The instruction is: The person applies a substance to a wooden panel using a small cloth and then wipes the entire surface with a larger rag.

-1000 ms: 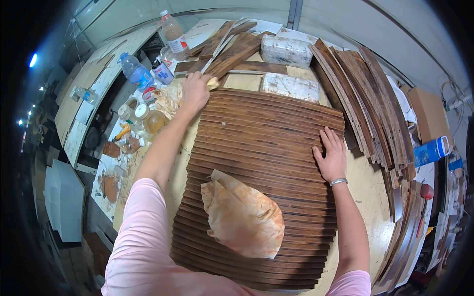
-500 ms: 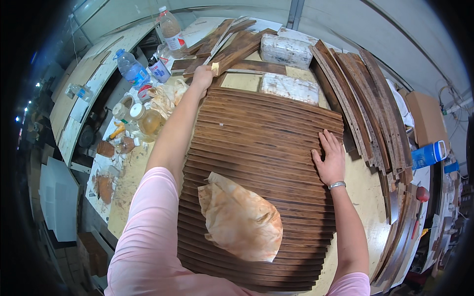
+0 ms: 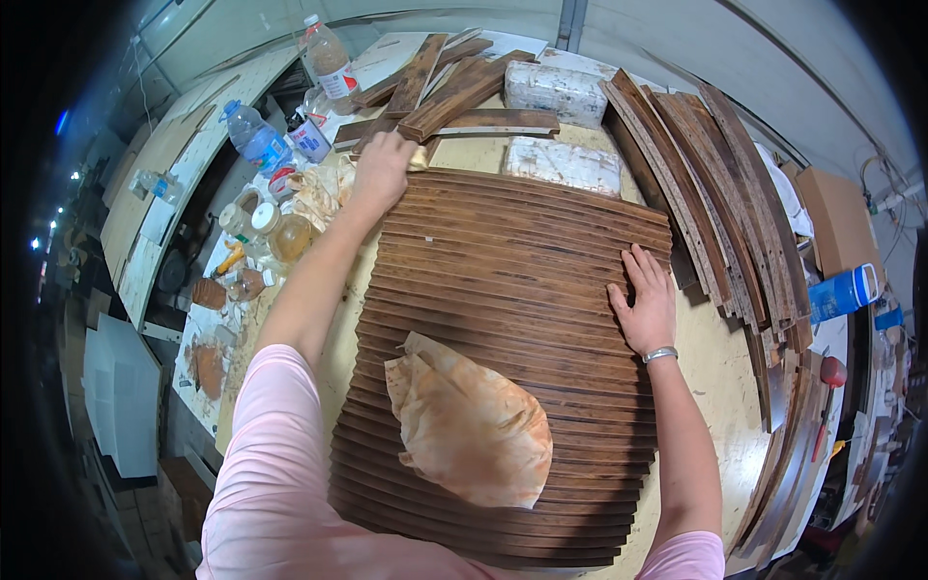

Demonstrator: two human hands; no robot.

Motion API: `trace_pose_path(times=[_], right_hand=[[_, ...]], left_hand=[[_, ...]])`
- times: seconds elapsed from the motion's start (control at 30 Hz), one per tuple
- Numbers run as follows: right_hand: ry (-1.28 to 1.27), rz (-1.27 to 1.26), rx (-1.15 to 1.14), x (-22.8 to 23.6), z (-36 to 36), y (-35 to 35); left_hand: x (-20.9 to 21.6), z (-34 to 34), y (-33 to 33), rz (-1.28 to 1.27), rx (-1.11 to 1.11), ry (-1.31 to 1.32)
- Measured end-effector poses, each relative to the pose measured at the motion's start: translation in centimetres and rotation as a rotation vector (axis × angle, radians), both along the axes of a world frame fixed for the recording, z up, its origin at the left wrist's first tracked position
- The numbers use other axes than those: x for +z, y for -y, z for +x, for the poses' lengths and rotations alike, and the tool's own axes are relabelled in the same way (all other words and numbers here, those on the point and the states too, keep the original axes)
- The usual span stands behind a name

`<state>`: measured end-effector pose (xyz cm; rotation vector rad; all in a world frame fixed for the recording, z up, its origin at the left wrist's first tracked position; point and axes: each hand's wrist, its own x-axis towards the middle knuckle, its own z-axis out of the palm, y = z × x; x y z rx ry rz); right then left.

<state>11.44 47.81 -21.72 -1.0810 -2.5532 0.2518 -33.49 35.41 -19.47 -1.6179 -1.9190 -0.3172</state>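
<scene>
Dark brown wooden slats (image 3: 503, 290) lie side by side in a ribbed sheet on the table in front of me. At their far left corner, my left hand (image 3: 383, 172) is closed, and a small pale yellow pad (image 3: 419, 159), perhaps sponge, sticks out beside its fingers. My right hand (image 3: 646, 302) rests flat on the slats' right side, fingers stretched and holding nothing. Nearer to me, a crumpled, orange-stained cream cloth (image 3: 474, 425) covers part of the slats.
Loose brown planks (image 3: 464, 97) lie crisscrossed beyond my left hand. Two white wrapped blocks (image 3: 564, 166) sit behind the slats. Long boards (image 3: 696, 184) are stacked along the right. Bottles (image 3: 256, 135), jars (image 3: 288, 237) and a rumpled rag (image 3: 319, 193) crowd the left edge.
My left hand has drawn back toward me and a little left, with the pale yellow pad, uncovering a plank's near end. My right hand stays in place on the slats.
</scene>
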Motion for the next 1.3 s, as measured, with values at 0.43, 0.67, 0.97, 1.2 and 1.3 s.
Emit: trace_pose_path(times=[0.43, 0.67, 0.97, 1.2, 1.3], right_hand=[[0.017, -0.003, -0.011, -0.1, -0.1, 0.1], [0.005, 0.017, -0.009, -0.3, 0.0, -0.1], [-0.006, 0.016, -0.010, -0.2, 0.1, -0.1], [0.005, -0.008, -0.030, 0.2, -0.1, 0.3], [0.006, 0.003, -0.029, 0.0, -0.1, 0.1]], left_hand=[[0.2, 0.3, 0.0, -0.073, -0.037, -0.046], [0.9, 0.8, 0.0, -0.074, -0.011, -0.084], [0.4, 4.1, -1.0, 0.113, -0.102, 0.121], [0.4, 2.6, 0.1, -0.061, 0.193, 0.033], [0.5, 3.4, 0.3, 0.044, 0.064, 0.102]])
